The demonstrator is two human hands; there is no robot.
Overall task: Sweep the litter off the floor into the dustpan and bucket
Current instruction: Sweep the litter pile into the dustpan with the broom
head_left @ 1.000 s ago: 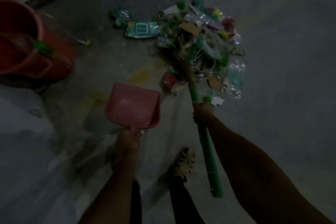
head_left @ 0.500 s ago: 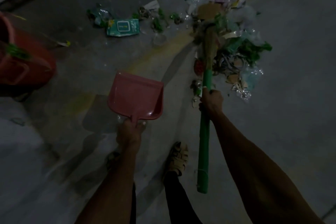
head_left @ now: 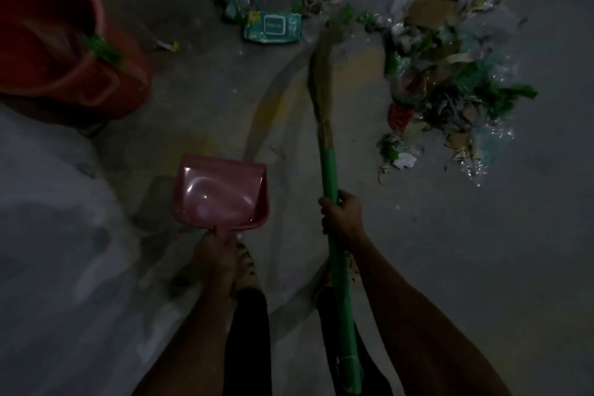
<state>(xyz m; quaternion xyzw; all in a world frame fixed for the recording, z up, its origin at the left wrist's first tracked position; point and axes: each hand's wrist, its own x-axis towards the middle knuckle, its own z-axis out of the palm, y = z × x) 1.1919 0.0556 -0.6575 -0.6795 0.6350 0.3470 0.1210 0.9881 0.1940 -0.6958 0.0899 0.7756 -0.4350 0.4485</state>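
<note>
**Litter heaped upper right, dustpan and broom both in hand**

Litter pile point(head_left: 450, 74) sits on the floor at upper right: crinkled clear plastic film, torn brown cardboard, green and red wrappers, loose and irregular in outline. A few strays lie apart to its left: a flat teal wet-wipes pack point(head_left: 272, 26) with a pale rectangular label, and crumpled plastic point(head_left: 232, 0) just beyond it.

Broom point(head_left: 324, 80): tan fibre bristle head, tapered, tips near the strays between the wipes pack and the pile; smooth green plastic-wrapped handle point(head_left: 337, 267) runs down towards the camera. Right hand point(head_left: 343, 219) is wrapped round the handle a little below the bristle binding, arm extended forward.

Dustpan point(head_left: 221, 193): pink glossy plastic, flat-bottomed with raised side walls, nothing visible inside, mouth pointing away from the person. Held out in front; can't tell if it touches the floor. Left hand point(head_left: 213, 254) grips its short handle from behind, wrist straight. Well apart from the pile, left of the broom.

Bucket point(head_left: 61, 42): red-orange plastic, round rim, at upper left, with a green scrap point(head_left: 104, 49) at its rim. Well apart from the litter.

Floor point(head_left: 482, 251): grey concrete, dim light, faint yellow stain between dustpan and strays. Sandalled feet and dark trouser legs show between the arms.
</note>
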